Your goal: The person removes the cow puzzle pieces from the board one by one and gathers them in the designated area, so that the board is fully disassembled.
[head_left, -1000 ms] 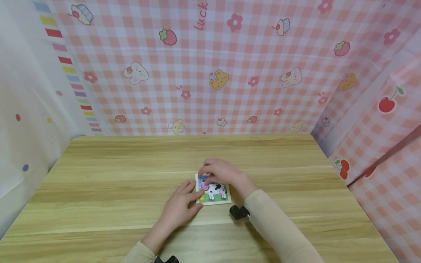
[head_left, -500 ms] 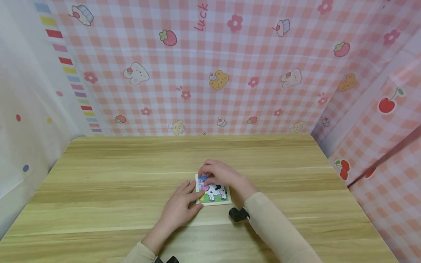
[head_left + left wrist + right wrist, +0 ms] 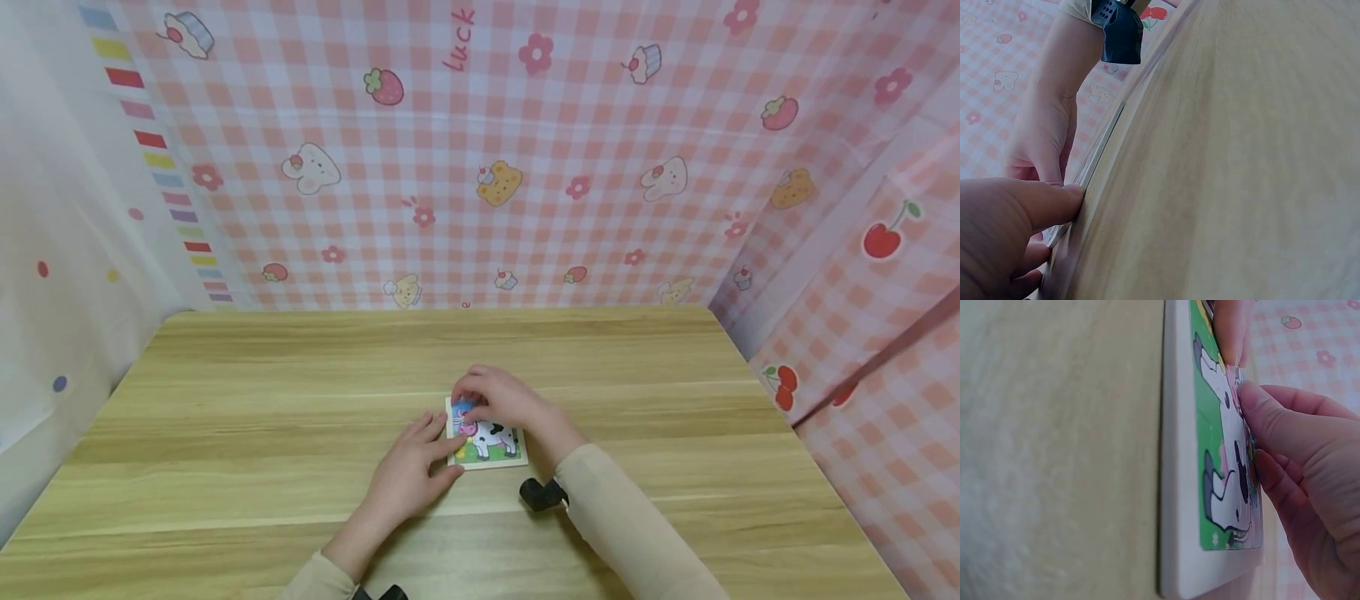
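A small square cow jigsaw puzzle (image 3: 493,438) with a pale wooden frame (image 3: 1179,487) lies flat on the table. My left hand (image 3: 408,473) holds it steady at its left side, fingers fairly straight; the index fingertip touches the cow's head and the thumb (image 3: 1054,203) lies along the near edge. Over the upper left part arches my right hand (image 3: 504,395), its fingers and thumb curled down onto a piece near the cow's head. In the right wrist view, the right thumb (image 3: 1266,415) touches the picture surface. The right hand covers the picture's top, so the piece's outline is hidden.
The wood-grain table (image 3: 262,417) reaches out around the puzzle. A pink checked cloth (image 3: 450,150) hangs behind it, with more cloth at both sides. A black wrist camera (image 3: 542,495) sits below the right forearm, close to the table.
The right wrist and forearm have dipped slightly toward the near side, while the right fingers stay at the same spot. The left hand and the puzzle have not visibly moved.
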### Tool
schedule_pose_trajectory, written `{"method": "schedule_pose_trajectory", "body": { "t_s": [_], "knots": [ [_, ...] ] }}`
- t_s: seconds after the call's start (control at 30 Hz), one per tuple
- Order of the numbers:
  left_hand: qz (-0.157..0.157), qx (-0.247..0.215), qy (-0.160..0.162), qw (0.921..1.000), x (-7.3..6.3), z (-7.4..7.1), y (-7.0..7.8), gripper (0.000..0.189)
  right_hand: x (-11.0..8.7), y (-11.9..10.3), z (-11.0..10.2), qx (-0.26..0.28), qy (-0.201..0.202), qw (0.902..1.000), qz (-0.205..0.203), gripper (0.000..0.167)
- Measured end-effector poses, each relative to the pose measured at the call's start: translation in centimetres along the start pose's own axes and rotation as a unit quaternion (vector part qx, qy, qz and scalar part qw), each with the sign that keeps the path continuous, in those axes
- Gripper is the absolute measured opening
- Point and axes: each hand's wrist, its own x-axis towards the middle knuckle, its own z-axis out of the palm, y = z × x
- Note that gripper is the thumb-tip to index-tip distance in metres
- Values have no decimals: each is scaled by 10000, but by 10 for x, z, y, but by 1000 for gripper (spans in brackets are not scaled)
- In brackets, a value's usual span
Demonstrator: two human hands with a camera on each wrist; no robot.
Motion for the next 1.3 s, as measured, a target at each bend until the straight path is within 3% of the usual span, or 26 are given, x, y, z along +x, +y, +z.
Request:
{"method": "schedule_pose_trajectory", "body": {
  "t_s": [0.4,0.63,1.3],
  "knots": [
    [29,-5,-2,10000,0,-1,0,42,0,2,5,101,113,9998,103,32],
    [45,-37,16,10000,-1,-1,0,41,-2,1,7,147,242,9995,119,26],
    [2,-105,7,9999,0,-1,0,41,-6,1,17,1455,868,9850,336,15]
  ]
}}
